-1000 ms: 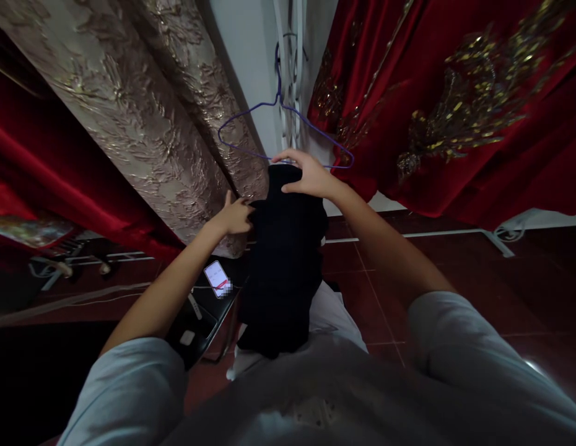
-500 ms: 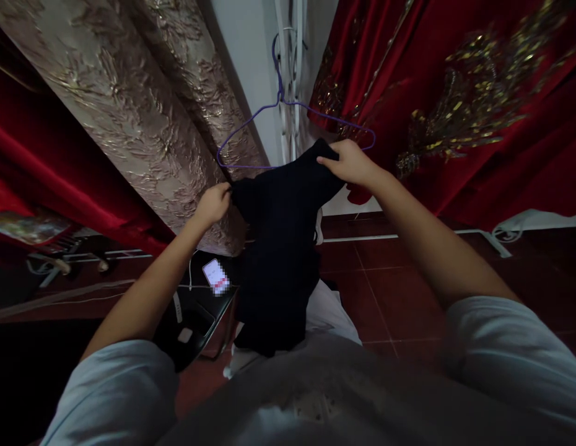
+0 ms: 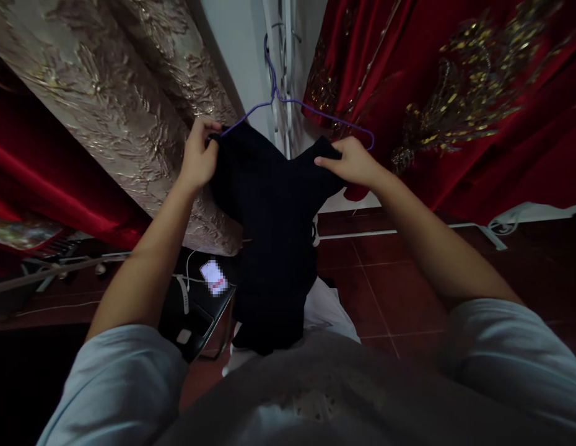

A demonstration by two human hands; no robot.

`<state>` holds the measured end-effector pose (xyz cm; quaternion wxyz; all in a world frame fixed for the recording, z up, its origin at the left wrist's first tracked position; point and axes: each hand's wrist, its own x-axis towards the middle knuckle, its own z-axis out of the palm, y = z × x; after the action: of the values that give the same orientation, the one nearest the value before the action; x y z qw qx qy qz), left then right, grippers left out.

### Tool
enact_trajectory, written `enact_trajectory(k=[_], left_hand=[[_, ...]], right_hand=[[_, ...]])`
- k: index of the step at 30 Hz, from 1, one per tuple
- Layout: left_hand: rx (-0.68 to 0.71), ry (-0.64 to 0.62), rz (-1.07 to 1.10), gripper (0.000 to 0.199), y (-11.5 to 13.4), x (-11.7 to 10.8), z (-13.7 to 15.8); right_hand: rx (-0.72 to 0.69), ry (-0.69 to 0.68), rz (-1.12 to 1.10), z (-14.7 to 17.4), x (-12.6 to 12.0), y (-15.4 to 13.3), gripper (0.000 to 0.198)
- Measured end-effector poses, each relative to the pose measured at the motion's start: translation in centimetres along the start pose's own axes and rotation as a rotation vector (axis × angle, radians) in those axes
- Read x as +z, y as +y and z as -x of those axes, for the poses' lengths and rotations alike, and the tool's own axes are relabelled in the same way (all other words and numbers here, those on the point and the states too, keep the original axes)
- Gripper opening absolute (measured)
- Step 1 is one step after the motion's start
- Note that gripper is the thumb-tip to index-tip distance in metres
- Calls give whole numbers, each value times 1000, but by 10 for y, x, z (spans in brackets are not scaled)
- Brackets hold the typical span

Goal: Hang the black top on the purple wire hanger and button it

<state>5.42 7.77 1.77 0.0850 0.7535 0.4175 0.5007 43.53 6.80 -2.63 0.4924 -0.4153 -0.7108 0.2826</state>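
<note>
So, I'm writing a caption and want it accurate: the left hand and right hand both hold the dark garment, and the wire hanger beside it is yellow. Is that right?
Not quite: the wire hanger is purple, not yellow, as the head view shows. The left hand and right hand do both hold the dark garment.

Dark garment (image 3: 274,217), upper edge spread, purple hanger (image 3: 275,95) overlapping it

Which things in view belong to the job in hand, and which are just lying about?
In the job:
black cloth garment, held by the left hand and right hand
thin purple hanger at the garment's top

Just about:
lit rectangular phone
small white rounded object
hanging beige textured cloth
hanging red satiny cloth with gold sequins
</note>
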Motion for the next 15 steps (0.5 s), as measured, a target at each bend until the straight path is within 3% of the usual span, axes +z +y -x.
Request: enact_trajectory(k=[3, 6, 11, 15], left_hand=[[14, -149, -1, 23, 9, 7, -17], [-4, -227, -45, 23, 18, 8, -25], [-71, -187, -6, 20, 25, 9, -24], [-93, -120, 19, 12, 18, 12, -21]], right_hand=[[-39, 54, 42, 15, -2, -8, 26], [-132, 228, 204, 28, -21, -16, 28], [-161, 465, 405, 36, -49, -21, 41], [-87, 422, 418, 28, -57, -25, 32]])
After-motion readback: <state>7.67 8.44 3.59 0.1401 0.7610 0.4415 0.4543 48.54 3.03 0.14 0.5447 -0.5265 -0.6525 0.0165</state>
